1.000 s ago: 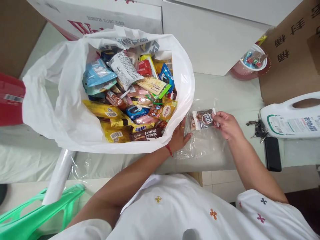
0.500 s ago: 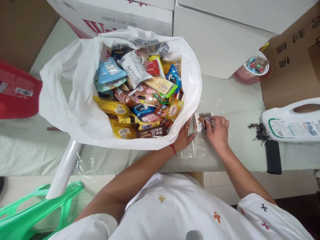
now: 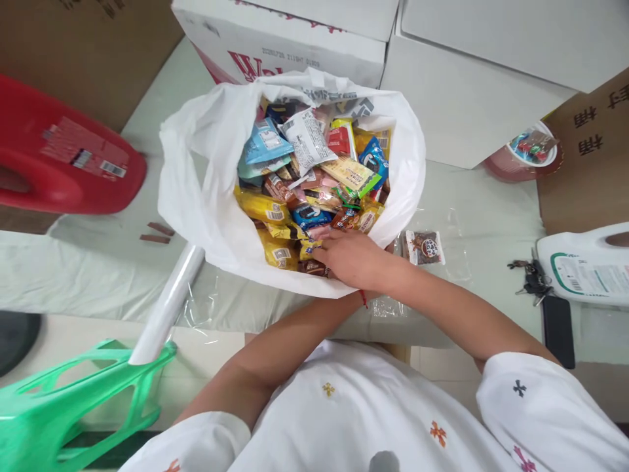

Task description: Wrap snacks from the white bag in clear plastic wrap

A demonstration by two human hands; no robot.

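A white plastic bag (image 3: 196,216) stands open on the table, full of small wrapped snacks. My right hand (image 3: 356,259) reaches over its near rim, fingers stretched among the packets. They touch a yellow packet (image 3: 308,250) and partly cover a brown packet (image 3: 310,267); neither looks lifted. My left hand (image 3: 390,248) is beside the bag's right side, almost wholly hidden under my right forearm, so its fingers do not show. Just right of it, a small snack packet with dark contents (image 3: 426,248) lies on a clear plastic bag (image 3: 457,252).
At left are a red jug (image 3: 73,157), a plastic roll (image 3: 167,308) and a green stool (image 3: 93,406). White boxes (image 3: 462,98) stand behind. To the right are a pink cup (image 3: 511,164), a white detergent bottle (image 3: 590,269), keys (image 3: 533,280) and a phone (image 3: 559,334).
My right hand has left the small snack packet on the clear bag and crossed over my left arm into the white bag. The whole view has shifted left, so things appear further right.
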